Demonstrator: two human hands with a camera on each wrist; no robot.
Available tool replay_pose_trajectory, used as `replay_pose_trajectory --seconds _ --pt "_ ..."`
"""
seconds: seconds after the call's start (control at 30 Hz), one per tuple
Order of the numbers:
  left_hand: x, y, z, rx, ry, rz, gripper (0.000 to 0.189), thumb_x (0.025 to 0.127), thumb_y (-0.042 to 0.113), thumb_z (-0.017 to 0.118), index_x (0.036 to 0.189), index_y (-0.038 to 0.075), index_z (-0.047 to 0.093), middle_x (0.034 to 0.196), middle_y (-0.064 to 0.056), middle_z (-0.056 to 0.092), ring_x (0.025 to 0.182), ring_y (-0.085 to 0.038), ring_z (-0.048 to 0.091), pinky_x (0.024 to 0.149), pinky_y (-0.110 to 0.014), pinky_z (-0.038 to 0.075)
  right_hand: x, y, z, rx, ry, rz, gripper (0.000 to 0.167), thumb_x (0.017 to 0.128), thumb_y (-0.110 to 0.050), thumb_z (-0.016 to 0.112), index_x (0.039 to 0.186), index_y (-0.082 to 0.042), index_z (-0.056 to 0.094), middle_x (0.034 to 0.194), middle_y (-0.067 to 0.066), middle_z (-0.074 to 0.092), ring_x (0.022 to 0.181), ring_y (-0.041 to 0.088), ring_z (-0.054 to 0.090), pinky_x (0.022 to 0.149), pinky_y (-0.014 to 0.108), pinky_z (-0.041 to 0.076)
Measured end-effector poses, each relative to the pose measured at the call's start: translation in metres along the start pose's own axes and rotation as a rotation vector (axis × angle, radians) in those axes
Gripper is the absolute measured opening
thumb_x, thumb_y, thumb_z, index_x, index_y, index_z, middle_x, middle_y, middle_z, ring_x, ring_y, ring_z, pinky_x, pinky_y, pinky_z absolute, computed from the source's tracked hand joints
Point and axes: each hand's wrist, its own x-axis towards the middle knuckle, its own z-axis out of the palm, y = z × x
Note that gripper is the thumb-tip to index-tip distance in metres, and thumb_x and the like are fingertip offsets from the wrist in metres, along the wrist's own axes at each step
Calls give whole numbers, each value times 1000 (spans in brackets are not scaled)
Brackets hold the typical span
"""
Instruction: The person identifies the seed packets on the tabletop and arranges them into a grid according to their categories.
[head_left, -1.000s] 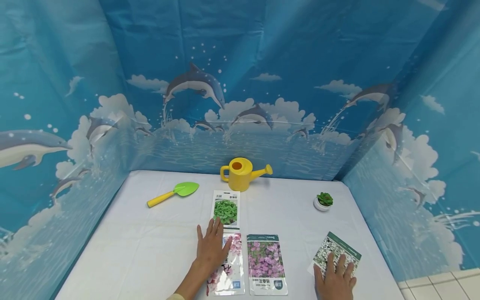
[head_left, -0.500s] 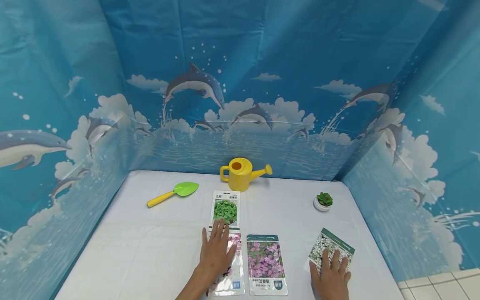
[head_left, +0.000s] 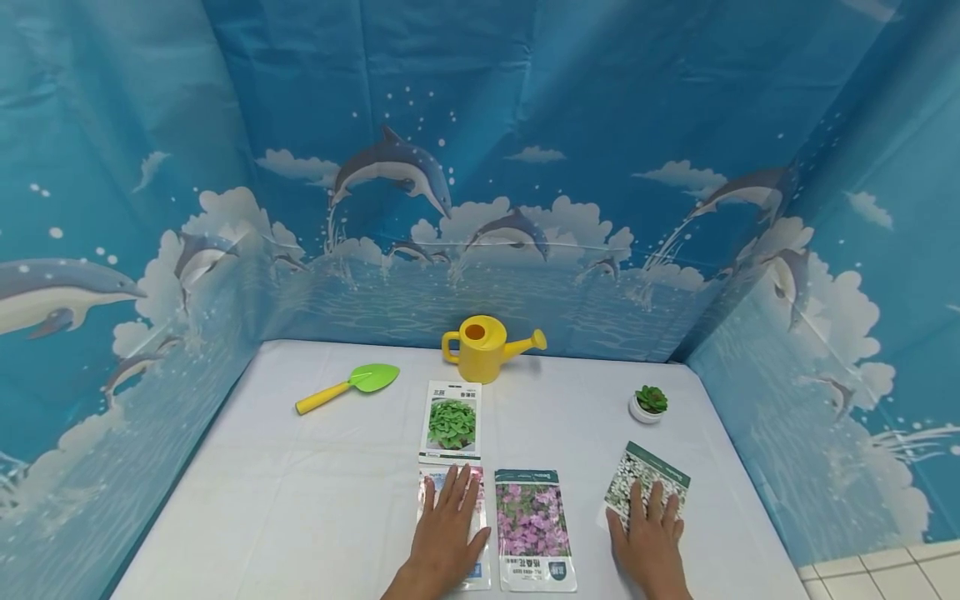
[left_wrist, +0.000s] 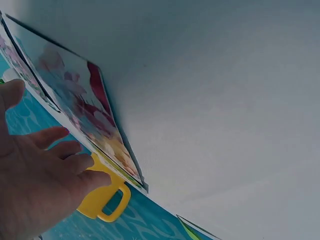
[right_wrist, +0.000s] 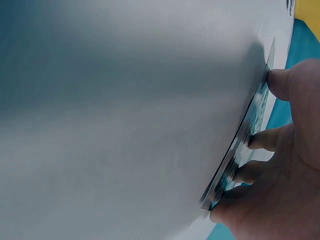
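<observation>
In the head view my left hand (head_left: 446,533) is over a seed packet with pink blossoms (head_left: 480,511), its fingers spread and nearly straight, covering much of the print. The left wrist view shows that hand beside the same glossy packet; whether the fingers touch it I cannot tell. Farther right, my right hand (head_left: 647,537) rests its fingertips on a white-flower seed packet (head_left: 637,471), which lies turned at an angle on the table. Up close in the right wrist view, the spread fingers press on the face of this packet (right_wrist: 257,112). Between the hands lies a purple-flower seed packet (head_left: 534,521).
A green-leaf seed packet (head_left: 452,423) lies just beyond the pink one. Behind it stands a yellow watering can (head_left: 480,350). A green trowel (head_left: 348,390) lies at the back left, and a small potted succulent (head_left: 649,403) at the back right. Dolphin-print curtains (head_left: 465,275) surround the white table.
My right hand has slid the white-flower packet leftward and away from me. My left hand has moved right and toward me, off the green-leaf packet's lower edge. The other packets lie still.
</observation>
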Motion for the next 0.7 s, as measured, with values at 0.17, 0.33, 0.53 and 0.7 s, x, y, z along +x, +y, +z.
replay_pose_trajectory --seconds 0.17,0.33,0.53,0.7 --pt "-2 -2 2 51 -53 -3 71 102 49 69 157 7 54 170 -12 43 159 -32 37 125 -59 37 1 -5 0 -1 7 -10 78 109 -33 59 160 17 28 167 48 3 153 70 -3 122 80 5" --pt "-5 -5 -2 33 -87 -5 72 99 43 74 158 7 54 169 -12 45 157 -33 40 126 -57 37 3 -10 2 4 21 -20 78 108 -33 60 161 16 28 168 46 3 154 69 -2 122 78 5" --pt "-9 -10 -2 0 -56 21 72 97 41 76 156 6 56 167 -14 47 155 -36 44 122 -59 40 4 -14 4 0 24 -32 78 108 -32 61 161 15 29 168 45 3 155 67 -3 123 77 4" --pt "-11 -11 -3 -12 -62 15 72 97 39 76 157 6 55 168 -13 46 155 -36 43 124 -58 39 4 -18 4 10 19 -51 78 108 -32 61 161 15 29 169 45 4 155 68 -3 123 78 5"
